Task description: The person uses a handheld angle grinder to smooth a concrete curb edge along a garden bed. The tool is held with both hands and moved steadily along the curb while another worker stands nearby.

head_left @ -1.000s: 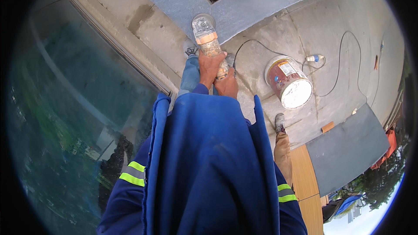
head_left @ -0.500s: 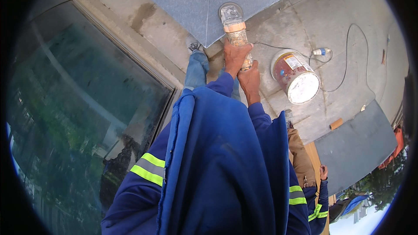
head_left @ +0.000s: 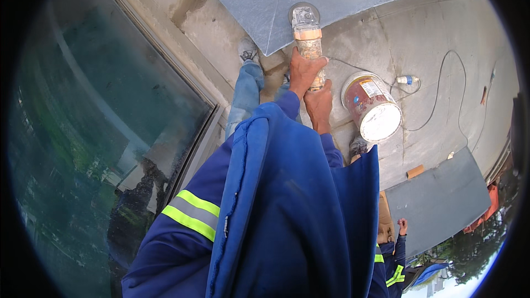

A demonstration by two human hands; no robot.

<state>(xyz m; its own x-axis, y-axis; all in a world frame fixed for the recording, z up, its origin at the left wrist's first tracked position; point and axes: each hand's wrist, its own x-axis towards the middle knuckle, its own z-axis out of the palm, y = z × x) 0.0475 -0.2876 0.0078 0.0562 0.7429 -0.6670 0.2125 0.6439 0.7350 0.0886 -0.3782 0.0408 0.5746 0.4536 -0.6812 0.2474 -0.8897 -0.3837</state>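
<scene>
An angle grinder, its dusty body wrapped by an orange collar, lies with its round disc on the grey stone ledge. My left hand is closed around the middle of its body. Behind it, nearer to me, my right hand grips the rear end of the same grinder. The disc's underside is hidden against the stone, just right of the mitred corner joint.
A stained paint bucket lies right of my hands, beside a cable with a blue-white plug. A dark glass pane fills the left. At lower right are a grey slab and another person's hand.
The view has turned slightly. The grinder sits a little farther right of the ledge's pointed corner, with both hands still on it.
</scene>
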